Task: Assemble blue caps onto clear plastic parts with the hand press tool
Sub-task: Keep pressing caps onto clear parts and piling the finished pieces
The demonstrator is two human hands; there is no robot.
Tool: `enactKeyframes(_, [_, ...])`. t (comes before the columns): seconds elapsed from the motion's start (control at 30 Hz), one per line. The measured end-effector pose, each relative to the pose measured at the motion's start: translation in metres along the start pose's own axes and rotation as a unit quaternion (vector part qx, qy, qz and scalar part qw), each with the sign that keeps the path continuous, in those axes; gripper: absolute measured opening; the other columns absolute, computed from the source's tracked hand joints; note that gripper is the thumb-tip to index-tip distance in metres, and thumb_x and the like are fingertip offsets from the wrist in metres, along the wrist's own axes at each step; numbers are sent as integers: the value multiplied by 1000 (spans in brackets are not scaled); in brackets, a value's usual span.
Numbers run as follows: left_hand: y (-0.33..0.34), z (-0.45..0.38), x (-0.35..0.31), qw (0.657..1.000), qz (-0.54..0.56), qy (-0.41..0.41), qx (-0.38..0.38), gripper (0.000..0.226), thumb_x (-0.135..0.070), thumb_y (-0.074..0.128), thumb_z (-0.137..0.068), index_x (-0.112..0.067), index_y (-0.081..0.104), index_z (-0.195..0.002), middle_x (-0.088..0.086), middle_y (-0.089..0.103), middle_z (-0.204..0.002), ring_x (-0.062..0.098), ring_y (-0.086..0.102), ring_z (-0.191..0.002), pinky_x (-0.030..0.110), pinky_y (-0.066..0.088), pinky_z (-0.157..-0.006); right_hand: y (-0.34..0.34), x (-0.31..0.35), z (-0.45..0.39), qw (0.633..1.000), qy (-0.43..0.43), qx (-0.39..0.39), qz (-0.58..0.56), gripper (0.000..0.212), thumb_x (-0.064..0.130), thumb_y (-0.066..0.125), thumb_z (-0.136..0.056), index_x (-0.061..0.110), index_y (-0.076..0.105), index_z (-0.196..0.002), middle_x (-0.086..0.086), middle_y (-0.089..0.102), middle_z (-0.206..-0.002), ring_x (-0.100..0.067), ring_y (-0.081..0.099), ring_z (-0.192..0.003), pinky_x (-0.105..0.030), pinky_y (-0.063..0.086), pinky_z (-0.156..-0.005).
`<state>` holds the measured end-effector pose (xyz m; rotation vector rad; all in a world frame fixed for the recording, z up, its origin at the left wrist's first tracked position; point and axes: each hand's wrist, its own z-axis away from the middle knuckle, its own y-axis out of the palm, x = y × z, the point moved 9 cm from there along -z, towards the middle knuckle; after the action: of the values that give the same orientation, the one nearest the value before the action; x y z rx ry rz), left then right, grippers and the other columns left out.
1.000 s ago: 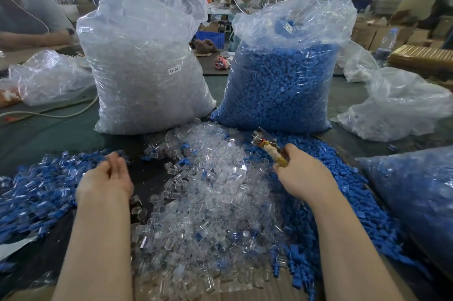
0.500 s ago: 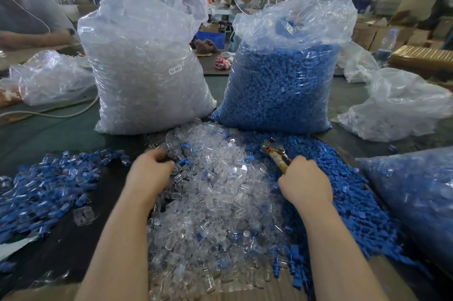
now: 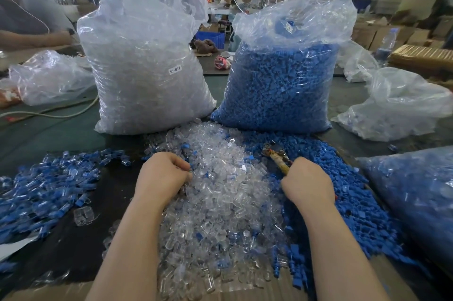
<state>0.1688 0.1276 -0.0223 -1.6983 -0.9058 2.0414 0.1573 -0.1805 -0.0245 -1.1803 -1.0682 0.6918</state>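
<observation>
clear plastic parts [image 3: 220, 190] lay in a loose heap at the centre of the desk [image 3: 49, 134], with the blue caps [image 3: 331, 178] heaped directly to its right and touching it. the left hand [image 3: 163, 175] rested on the left slope of the clear heap, fingers curled into it; whether its grip had closed on a part could not be told. the right hand [image 3: 306, 184] held its grip wrapped round the handles of the hand press tool [image 3: 275, 153], whose head pointed away over the caps.

likely faults from this position:
- the heap probably shifts under the fingers, so two parts, or none, may be lifted.
- stray caps sat mixed into the clear heap; a wrong piece may be picked.
- parts pushed outward may slide into the assembled pieces [image 3: 41, 185] on the left, mixing finished and unfinished stock.
- the tool head may scatter caps as it swings in.
</observation>
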Motion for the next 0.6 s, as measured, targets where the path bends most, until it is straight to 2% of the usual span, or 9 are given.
enactKeyframes(0.07, [0, 2, -5, 999, 38, 11, -5, 14, -17, 82, -75, -23, 71, -73, -5, 69, -68, 11, 61, -62, 25, 44, -57, -1, 1, -1, 1000, -3, -3, -1, 11, 18, 58, -88, 15, 47, -89, -3, 51, -82, -19, 47, -64, -32, 39, -60])
enactKeyframes(0.13, [4, 4, -11, 998, 60, 23, 1, 14, -19, 83, -75, -23, 69, -74, -5, 68, -66, 11, 59, -57, 25, 43, -54, -1, 2, -1, 1000, -11, -4, 2, 11, 19, 58, -87, 17, 48, -91, -3, 53, -89, -22, 51, -69, -33, 41, -62])
enactKeyframes(0.27, [12, 7, -26, 990, 132, 41, 39, 23, -19, 82, -76, -20, 64, -90, -1, 73, -75, 13, 70, -66, 29, 53, -64, -1, 5, -1, 1000, -22, -7, -1, 12, 18, 57, -85, 20, 51, -95, 0, 52, -84, -21, 50, -68, -32, 39, -59])
enactKeyframes(0.33, [17, 10, -34, 981, 174, 52, 72, 20, -16, 80, -79, -18, 67, -94, -2, 74, -74, 7, 70, -65, 24, 51, -64, -2, 5, -2, 1000, -22, -11, -5, 12, 16, 56, -84, 21, 52, -94, 1, 51, -79, -18, 47, -63, -31, 37, -56])
enactKeyframes(0.5, [23, 18, -47, 965, 230, 68, 109, 21, -2, 77, -78, -18, 74, -90, -5, 76, -81, 6, 71, -73, 19, 52, -68, -1, 5, -2, 1000, -15, 0, -2, 7, 16, 57, -85, 18, 51, -87, -1, 54, -78, -19, 50, -63, -31, 39, -56])
enactKeyframes(0.6, [24, 21, -51, 964, 232, 76, 107, 23, 2, 75, -78, -18, 75, -89, -4, 76, -81, 3, 70, -70, 14, 51, -63, 1, 4, -2, 1000, -5, 13, -2, 14, 14, 59, -85, 17, 48, -78, -2, 55, -76, -19, 52, -63, -32, 43, -57])
